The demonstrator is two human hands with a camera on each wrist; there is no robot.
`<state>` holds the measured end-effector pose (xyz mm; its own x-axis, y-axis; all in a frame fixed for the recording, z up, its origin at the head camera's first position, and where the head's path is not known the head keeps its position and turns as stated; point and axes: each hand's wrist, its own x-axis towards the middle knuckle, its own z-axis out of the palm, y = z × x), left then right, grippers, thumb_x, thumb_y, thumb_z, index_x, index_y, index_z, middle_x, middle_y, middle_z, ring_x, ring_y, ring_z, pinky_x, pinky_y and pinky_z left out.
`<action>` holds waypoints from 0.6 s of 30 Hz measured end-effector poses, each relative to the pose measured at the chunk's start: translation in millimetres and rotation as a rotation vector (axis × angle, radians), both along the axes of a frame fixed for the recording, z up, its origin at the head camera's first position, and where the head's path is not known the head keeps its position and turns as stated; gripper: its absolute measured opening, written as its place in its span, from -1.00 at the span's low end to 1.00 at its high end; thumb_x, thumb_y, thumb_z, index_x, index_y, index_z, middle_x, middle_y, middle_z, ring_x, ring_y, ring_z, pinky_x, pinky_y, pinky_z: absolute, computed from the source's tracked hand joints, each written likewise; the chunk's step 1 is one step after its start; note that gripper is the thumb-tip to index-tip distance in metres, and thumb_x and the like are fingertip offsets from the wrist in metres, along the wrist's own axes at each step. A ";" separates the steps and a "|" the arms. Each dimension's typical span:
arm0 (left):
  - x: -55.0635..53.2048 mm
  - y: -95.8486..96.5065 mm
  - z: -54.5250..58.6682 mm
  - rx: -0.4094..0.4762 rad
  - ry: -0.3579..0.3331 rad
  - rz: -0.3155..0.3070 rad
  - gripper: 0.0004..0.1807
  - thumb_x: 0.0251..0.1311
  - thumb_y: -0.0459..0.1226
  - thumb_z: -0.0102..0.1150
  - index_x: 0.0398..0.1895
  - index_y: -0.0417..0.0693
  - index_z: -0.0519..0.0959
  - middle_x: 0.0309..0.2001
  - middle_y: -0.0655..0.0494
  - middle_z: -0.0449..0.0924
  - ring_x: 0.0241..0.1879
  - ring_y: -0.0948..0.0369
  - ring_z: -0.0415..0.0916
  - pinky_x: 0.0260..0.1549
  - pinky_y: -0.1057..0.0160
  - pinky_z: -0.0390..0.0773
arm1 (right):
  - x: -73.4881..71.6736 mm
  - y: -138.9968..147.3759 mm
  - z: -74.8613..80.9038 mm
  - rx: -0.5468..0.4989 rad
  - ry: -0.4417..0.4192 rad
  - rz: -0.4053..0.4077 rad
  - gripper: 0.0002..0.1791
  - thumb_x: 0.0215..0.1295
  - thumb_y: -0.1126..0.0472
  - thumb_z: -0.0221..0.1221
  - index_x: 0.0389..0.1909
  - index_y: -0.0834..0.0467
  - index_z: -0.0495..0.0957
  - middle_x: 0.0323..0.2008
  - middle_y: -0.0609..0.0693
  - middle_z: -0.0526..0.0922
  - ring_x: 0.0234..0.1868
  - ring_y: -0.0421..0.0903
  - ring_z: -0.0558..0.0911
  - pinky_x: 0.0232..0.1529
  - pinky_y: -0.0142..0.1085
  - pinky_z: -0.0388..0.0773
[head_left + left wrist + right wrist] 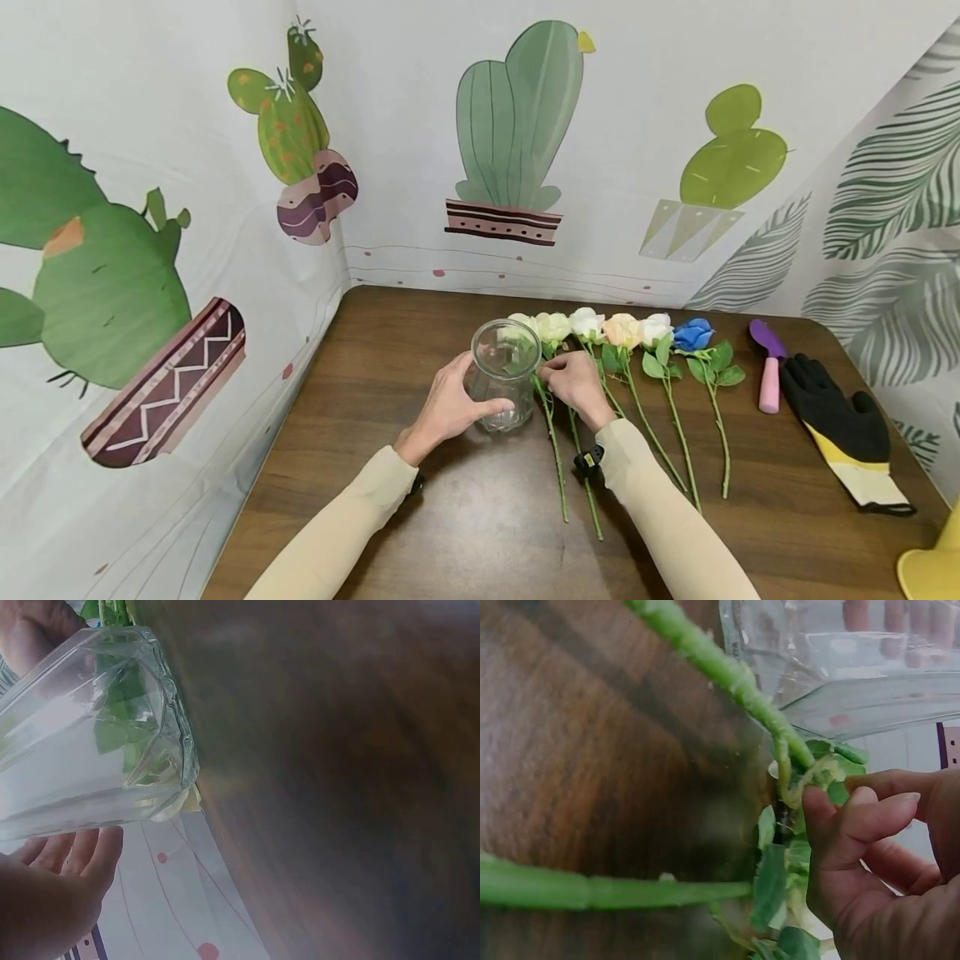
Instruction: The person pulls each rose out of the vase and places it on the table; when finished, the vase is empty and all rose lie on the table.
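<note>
A clear ribbed glass vase [504, 392] stands on the table. My left hand [452, 404] holds it from the left, thumb across the front and fingers along the far side. In the left wrist view, leaves show through the vase wall [67, 750]. Just right of the vase, my right hand [576, 385] pinches the green stem [727, 686] of the leftmost pale rose, close under its leaves. That rose's head is partly hidden behind the vase rim. A pale green rose [552, 327] lies beside it, its stem passing under the right hand.
Further right lie a white rose [587, 323], a peach rose [622, 330], another white rose [656, 327] and a blue rose [693, 335]. Beyond them are a purple trowel with pink handle [769, 385] and a black-and-yellow glove [843, 421]. A yellow object [930, 571] stands at the lower right.
</note>
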<state>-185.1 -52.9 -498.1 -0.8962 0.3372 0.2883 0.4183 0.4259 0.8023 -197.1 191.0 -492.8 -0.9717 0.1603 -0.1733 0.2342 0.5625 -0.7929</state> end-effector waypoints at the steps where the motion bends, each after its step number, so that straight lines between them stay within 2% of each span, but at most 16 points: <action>1: 0.4 -1.0 0.0 0.005 -0.006 0.003 -0.04 -0.01 -0.03 0.76 0.49 -0.02 0.54 0.38 -0.01 0.68 0.43 -0.03 0.59 0.46 -0.15 0.58 | 1.3 0.2 2.1 0.001 0.004 -0.003 -0.79 0.42 0.24 0.32 -0.09 0.22 0.87 -0.42 0.07 0.86 -0.42 -0.14 0.70 -0.44 -0.40 0.50; 5: 0.8 -6.4 1.8 0.034 -0.032 0.005 -0.02 0.05 -0.02 0.71 0.57 0.01 0.48 0.46 -0.02 0.62 0.46 -0.05 0.56 0.48 -0.21 0.55 | 7.1 2.0 10.3 0.061 0.084 -0.009 -0.77 0.48 0.19 0.30 -0.05 0.18 0.88 -0.25 0.14 0.90 -0.27 0.01 0.79 -0.33 -0.28 0.61; 7: 1.1 -8.9 3.4 0.017 -0.024 0.009 0.00 0.05 0.00 0.68 0.59 0.00 0.45 0.49 -0.05 0.59 0.48 -0.09 0.53 0.49 -0.26 0.52 | 9.3 3.9 13.2 0.116 0.147 0.004 -0.76 0.50 0.17 0.31 -0.04 0.19 0.87 -0.17 0.16 0.90 -0.19 0.06 0.82 -0.23 -0.20 0.68; 9: 1.5 -11.6 5.0 -0.025 -0.007 0.013 0.04 0.05 0.04 0.66 0.61 -0.03 0.42 0.51 -0.09 0.55 0.51 -0.13 0.49 0.50 -0.29 0.49 | 11.6 6.0 15.8 0.159 0.206 0.030 -0.74 0.51 0.17 0.30 0.01 0.21 0.86 -0.11 0.19 0.90 -0.15 0.10 0.83 -0.18 -0.13 0.72; 13: 2.4 -17.9 6.6 -0.152 0.062 0.004 0.14 0.03 0.16 0.62 0.65 -0.09 0.35 0.56 -0.15 0.47 0.58 -0.15 0.40 0.55 -0.29 0.46 | 18.1 10.9 18.9 0.200 0.299 0.074 -0.68 0.56 0.16 0.28 0.12 0.27 0.80 -0.11 0.21 0.88 -0.20 0.11 0.82 -0.22 -0.10 0.70; 18: 1.8 -29.0 7.6 -0.265 0.138 -0.010 0.19 0.02 0.26 0.55 0.67 -0.09 0.31 0.59 -0.14 0.43 0.61 -0.11 0.37 0.56 -0.27 0.46 | 29.7 19.8 23.6 0.229 0.400 0.076 -0.59 0.67 0.10 0.18 0.26 0.33 0.69 -0.06 0.26 0.83 -0.10 0.17 0.80 -0.09 0.06 0.74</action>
